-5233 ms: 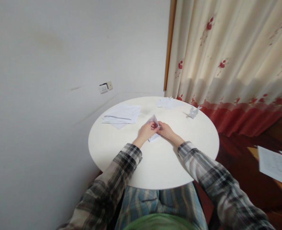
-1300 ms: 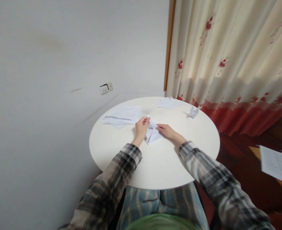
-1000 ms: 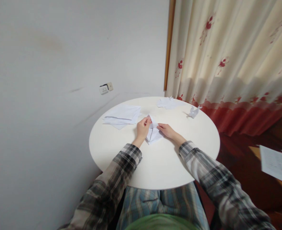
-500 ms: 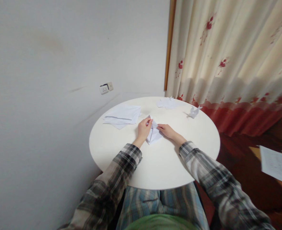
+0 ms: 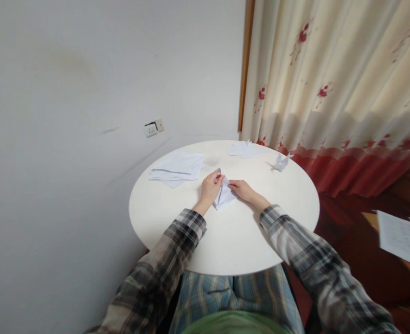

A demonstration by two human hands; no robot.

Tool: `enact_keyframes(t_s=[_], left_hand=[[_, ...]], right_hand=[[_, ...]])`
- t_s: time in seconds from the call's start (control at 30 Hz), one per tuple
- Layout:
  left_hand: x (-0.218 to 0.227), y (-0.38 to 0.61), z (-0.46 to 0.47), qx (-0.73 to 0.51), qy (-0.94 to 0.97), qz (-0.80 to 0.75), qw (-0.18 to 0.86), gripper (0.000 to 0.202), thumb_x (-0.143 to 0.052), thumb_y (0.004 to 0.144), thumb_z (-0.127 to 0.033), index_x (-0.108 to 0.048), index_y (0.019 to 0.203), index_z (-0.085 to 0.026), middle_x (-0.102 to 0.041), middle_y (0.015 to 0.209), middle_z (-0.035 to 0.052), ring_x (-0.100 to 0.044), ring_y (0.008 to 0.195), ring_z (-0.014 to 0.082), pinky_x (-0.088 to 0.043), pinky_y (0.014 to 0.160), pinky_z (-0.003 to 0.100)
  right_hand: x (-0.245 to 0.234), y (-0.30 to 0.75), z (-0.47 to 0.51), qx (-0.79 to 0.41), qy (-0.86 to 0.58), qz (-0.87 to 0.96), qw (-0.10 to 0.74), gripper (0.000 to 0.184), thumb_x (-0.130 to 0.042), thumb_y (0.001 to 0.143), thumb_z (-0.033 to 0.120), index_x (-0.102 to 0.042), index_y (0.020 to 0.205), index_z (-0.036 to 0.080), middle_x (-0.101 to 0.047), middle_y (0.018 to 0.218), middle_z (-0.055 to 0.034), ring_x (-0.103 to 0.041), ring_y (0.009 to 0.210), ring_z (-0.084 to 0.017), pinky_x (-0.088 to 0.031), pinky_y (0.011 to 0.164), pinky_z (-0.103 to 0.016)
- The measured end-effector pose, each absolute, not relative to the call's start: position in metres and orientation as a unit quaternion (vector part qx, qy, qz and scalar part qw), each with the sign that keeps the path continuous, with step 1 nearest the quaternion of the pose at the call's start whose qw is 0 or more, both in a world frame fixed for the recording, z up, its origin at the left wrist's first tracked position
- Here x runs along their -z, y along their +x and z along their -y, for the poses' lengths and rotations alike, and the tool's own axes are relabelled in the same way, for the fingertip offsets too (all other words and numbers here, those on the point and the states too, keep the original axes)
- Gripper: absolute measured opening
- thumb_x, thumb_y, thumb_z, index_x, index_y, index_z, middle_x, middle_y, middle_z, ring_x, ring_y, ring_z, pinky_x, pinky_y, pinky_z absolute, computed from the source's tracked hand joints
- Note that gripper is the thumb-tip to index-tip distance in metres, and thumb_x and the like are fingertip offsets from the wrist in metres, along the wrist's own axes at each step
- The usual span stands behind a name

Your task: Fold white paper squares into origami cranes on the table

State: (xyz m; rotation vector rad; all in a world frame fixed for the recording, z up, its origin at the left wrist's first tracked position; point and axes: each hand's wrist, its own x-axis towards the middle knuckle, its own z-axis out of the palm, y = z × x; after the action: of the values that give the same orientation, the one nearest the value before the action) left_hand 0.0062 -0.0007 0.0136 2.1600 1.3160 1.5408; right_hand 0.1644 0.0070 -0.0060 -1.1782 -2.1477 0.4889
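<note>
A partly folded white paper (image 5: 224, 198) lies near the middle of the round white table (image 5: 226, 241). My left hand (image 5: 210, 187) pinches a raised flap at the paper's upper left edge. My right hand (image 5: 241, 189) rests on the paper's right side, its fingers pressing it down onto the table. Both plaid sleeves reach in from below.
A stack of white sheets (image 5: 177, 168) lies at the table's back left. More folded paper (image 5: 243, 149) sits at the far edge, and a small folded paper figure (image 5: 281, 162) at the back right. A curtain (image 5: 330, 93) hangs to the right; printed sheets (image 5: 401, 239) lie at the far right.
Five seconds ago both hands held the paper together at its middle. Since then my left hand lifted a flap and has been bringing it down toward the right; my right hand stays put.
</note>
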Motion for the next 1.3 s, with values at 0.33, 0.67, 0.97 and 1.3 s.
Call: enact_keyframes(t_s=[0.33,0.67,0.97,1.3], left_hand=[[-0.019,0.005,0.004,-0.538,0.727,-0.426,-0.009,0.011,-0.052,0.08,-0.025,-0.06,0.078,-0.017,-0.055,0.083,0.0047,-0.052,0.081,0.0159,-0.043,0.076,0.029],[-0.023,0.006,0.007,-0.562,0.742,-0.363,0.024,0.005,-0.048,0.079,-0.016,-0.05,0.075,-0.018,-0.06,0.093,0.0058,-0.055,0.092,0.0168,-0.042,0.085,0.033],[-0.021,0.009,0.01,-0.582,0.727,-0.363,0.031,0.004,-0.047,0.081,-0.018,-0.052,0.079,-0.018,-0.059,0.081,0.0038,-0.056,0.081,0.0156,-0.044,0.076,0.029],[-0.019,0.012,0.011,-0.596,0.713,-0.365,0.054,0.002,-0.049,0.079,-0.018,-0.051,0.08,-0.019,-0.06,0.08,0.0025,-0.057,0.08,0.0143,-0.045,0.076,0.027]], right_hand=[[0.004,0.163,-0.005,-0.206,-0.451,0.805,0.327,0.023,-0.044,0.082,0.025,-0.06,0.069,0.015,-0.058,0.064,-0.0005,-0.042,0.057,-0.01,-0.032,0.058,-0.02],[0.006,0.164,-0.007,-0.213,-0.447,0.804,0.328,0.022,-0.045,0.082,0.024,-0.063,0.074,0.015,-0.062,0.071,-0.0025,-0.045,0.061,-0.011,-0.033,0.061,-0.021],[0.005,0.164,-0.006,-0.211,-0.449,0.803,0.331,0.022,-0.045,0.082,0.023,-0.061,0.07,0.014,-0.059,0.066,-0.0014,-0.042,0.058,-0.01,-0.032,0.058,-0.02],[0.006,0.163,-0.007,-0.207,-0.45,0.804,0.33,0.022,-0.045,0.081,0.023,-0.06,0.068,0.014,-0.057,0.063,-0.0007,-0.041,0.057,-0.01,-0.031,0.057,-0.02]])
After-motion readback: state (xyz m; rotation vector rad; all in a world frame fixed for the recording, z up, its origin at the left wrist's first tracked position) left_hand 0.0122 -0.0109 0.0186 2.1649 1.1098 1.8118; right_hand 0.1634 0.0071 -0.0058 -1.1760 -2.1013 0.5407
